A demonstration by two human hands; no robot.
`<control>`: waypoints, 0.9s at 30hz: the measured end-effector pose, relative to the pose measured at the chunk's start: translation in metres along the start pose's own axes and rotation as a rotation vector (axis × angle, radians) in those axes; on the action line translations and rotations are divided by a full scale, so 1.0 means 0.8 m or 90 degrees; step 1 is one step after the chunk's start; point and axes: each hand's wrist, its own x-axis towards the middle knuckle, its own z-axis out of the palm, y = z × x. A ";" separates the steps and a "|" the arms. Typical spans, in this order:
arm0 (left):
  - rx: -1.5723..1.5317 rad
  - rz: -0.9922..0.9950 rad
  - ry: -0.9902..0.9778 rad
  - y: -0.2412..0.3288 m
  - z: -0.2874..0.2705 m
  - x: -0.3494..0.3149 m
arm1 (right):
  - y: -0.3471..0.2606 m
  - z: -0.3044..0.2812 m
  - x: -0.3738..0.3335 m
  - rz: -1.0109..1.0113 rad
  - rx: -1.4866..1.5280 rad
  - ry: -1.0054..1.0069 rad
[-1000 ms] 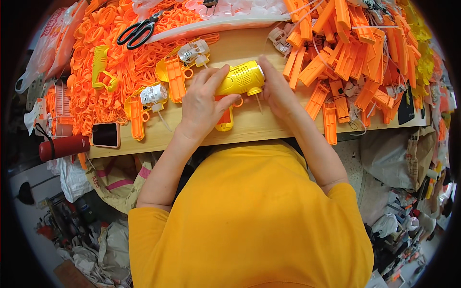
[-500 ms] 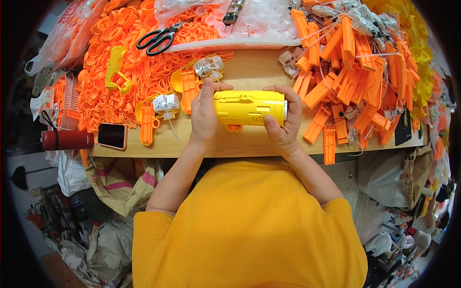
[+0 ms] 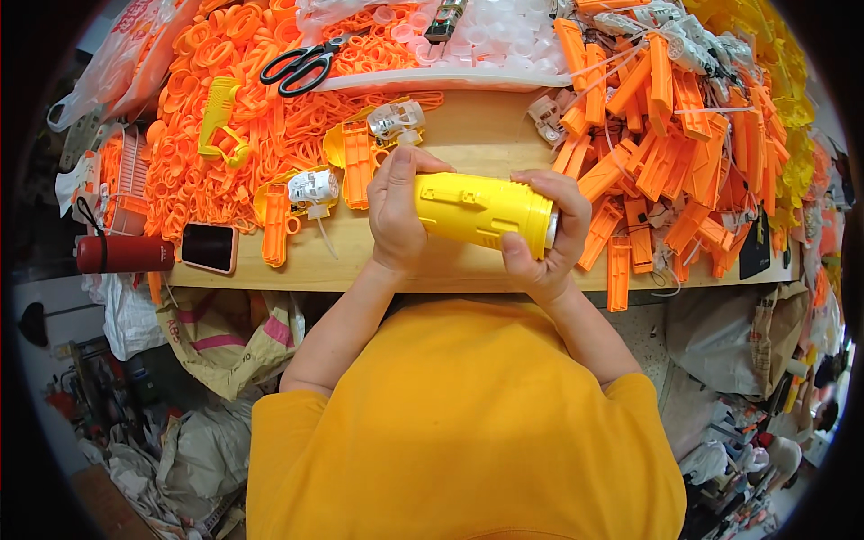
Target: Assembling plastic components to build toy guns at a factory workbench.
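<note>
**Both hands grip a yellow casing over a crowded bench**

Wooden bench (image 3: 468, 261) runs across the view, its near edge bare and everything beyond it heaped with plastic parts. Nearest the camera, ahead of the person's yellow shirt (image 3: 468, 423), the yellow casing (image 3: 481, 209) lies sideways just above the bench's front strip. The left hand (image 3: 396, 211) wraps its left end, fingers curled over the top and thumb underneath. The right hand (image 3: 549, 238) clasps its right end, fingers folded over the rim and thumb pressed on the near side.

Left of the casing, a phone (image 3: 210, 247) lies flat at the bench edge, with a red cylinder (image 3: 126, 254) just beyond it further left. Between phone and casing lie flat orange pieces and a small white part (image 3: 313, 187). Right of the casing, long orange bars (image 3: 666, 153) pile high. Behind the casing, another white part (image 3: 396, 119) sits on the wood. Farther back and left, orange rings (image 3: 225, 108) spread widely, with scissors (image 3: 306, 65) lying on them near a tray of clear caps (image 3: 486, 45).
</note>
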 end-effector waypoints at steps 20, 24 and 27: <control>0.157 0.349 0.014 0.020 -0.015 0.019 | 0.010 -0.023 -0.002 1.035 0.817 -0.025; 0.095 0.289 0.001 0.017 -0.025 0.022 | 0.014 -0.019 -0.016 1.043 0.919 -0.191; 0.093 0.235 -0.025 0.021 -0.026 0.023 | 0.013 -0.007 -0.021 1.023 0.962 -0.208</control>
